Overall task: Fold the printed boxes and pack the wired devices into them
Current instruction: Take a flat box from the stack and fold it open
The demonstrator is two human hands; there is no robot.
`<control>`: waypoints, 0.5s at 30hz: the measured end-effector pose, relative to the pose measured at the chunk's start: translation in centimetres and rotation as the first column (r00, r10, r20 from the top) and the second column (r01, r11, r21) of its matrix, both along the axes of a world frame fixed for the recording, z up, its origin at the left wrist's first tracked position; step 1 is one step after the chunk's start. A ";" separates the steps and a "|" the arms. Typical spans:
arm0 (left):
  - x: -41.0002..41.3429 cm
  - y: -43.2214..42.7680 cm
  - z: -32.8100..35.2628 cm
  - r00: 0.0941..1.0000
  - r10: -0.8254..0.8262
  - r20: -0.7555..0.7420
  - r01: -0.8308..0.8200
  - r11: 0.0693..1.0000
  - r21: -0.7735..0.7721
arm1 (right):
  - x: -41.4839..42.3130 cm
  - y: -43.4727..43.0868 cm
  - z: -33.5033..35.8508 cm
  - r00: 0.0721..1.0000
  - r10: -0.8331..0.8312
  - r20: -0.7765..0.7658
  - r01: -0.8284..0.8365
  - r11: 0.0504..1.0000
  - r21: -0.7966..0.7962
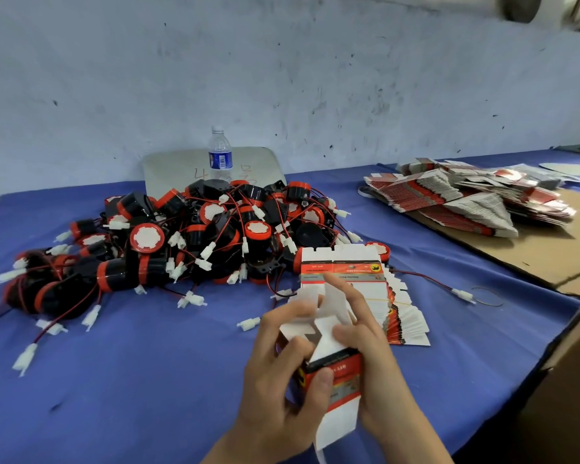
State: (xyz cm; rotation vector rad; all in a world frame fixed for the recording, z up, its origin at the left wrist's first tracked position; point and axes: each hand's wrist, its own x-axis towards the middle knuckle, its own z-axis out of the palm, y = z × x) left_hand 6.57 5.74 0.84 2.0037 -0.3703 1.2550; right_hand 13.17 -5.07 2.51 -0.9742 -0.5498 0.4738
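Observation:
A red, white and black printed box (342, 376) is held upright above the blue table (131, 380), its white top flaps standing open. My left hand (282, 370) grips the box from the left, thumb pressed on its printed front. My right hand (369, 333) holds its right side, fingers on the white flaps. Behind the box lies a fanned stack of flat printed boxes (382, 296). A big heap of black and red wired devices (188, 239) with white connectors fills the table's left middle.
A water bottle (220, 155) stands behind the heap before a grey board. More flat boxes (466, 199) are piled on a cardboard sheet (549, 256) at the right. A brown carton (566, 380) sits at the right edge. A loose wired connector (462, 294) lies nearby.

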 end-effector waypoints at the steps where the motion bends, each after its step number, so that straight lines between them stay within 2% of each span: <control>1: 0.0 -0.1 -0.1 1.000 0.006 0.009 -0.006 1.000 0.011 | 0.0 -0.1 0.0 1.000 -0.005 0.018 0.005 1.000 -0.018; 4: 0.0 -0.3 -0.3 1.000 -0.007 0.010 0.007 1.000 0.004 | -0.1 -0.3 0.1 0.995 -0.053 0.083 0.058 0.997 -0.055; 8: 0.3 -0.4 -0.3 0.990 -0.138 -0.034 0.132 0.982 -0.138 | -0.2 -0.4 0.0 0.978 -0.145 0.151 0.159 0.984 -0.085; 15: 0.6 0.0 0.2 0.996 -0.043 -0.072 0.049 0.996 0.075 | -0.6 0.1 0.0 0.940 -0.294 0.172 0.314 0.944 -0.102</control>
